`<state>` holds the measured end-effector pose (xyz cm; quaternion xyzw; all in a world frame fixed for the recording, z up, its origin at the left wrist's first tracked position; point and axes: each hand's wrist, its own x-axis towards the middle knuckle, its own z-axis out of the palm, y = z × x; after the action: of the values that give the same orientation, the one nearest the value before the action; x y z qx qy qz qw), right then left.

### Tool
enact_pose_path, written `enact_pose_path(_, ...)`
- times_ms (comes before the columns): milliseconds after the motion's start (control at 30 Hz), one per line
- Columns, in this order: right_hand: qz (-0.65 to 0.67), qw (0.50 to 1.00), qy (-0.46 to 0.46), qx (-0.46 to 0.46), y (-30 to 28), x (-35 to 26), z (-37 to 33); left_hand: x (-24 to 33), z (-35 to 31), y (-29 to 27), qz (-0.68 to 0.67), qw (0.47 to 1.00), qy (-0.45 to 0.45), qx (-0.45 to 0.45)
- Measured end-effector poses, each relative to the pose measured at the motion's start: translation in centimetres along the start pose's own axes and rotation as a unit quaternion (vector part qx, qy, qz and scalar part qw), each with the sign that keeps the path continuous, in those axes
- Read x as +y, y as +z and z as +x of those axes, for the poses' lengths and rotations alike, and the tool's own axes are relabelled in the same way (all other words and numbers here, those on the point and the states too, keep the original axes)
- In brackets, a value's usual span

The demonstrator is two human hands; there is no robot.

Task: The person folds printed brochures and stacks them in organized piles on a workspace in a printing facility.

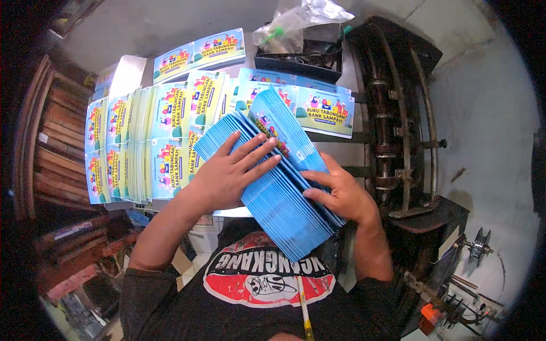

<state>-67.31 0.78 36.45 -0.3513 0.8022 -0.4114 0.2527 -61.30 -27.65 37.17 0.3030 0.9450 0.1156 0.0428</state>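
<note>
A fanned stack of blue-covered booklets (284,207) lies at a slant before me, its edges spread in overlapping steps. My left hand (230,173) rests on top of it, fingers spread flat across the upper part. At the stack's right side my right hand (338,190) grips the edge, two digits showing on top and the rest hidden. A booklet cover with a colourful picture (273,119) shows at the far end of the stack. Left of my hands stand rows of more printed booklets (170,131), many packed closely on edge.
Behind the stack lie flat booklet sheets (324,111) and another pile (199,54). A black box (318,59) holds a clear plastic bag (307,23). On the right stands a dark metal machine with rollers and bars (389,125); wooden shelving (62,136) is at the left.
</note>
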Motion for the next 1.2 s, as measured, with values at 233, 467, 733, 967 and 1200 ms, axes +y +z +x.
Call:
enact_pose_path(233,-0.008,1.0,0.019,0.008,0.0,-1.5,0.1,-0.1,-0.2,0.2,0.01,1.0,-0.003,-0.004)
enact_pose_path(467,0.0,1.0,0.005,0.025,0.1,-0.7,0.2,-0.1,0.0,-0.3,0.03,0.999,-0.002,-0.013)
enact_pose_path(733,-0.179,0.984,-0.004,0.019,0.4,-1.9,0.2,0.0,-0.3,-0.1,0.018,1.0,-0.007,-0.011)
enact_pose_path(967,-0.16,0.987,0.015,0.015,0.4,-0.7,0.0,-0.1,-0.4,0.2,0.028,1.0,-0.003,0.005)
enact_pose_path(1200,-0.167,0.986,0.001,0.0,0.4,-2.0,0.1,-0.1,-0.4,-0.1,0.023,1.0,-0.006,-0.007)
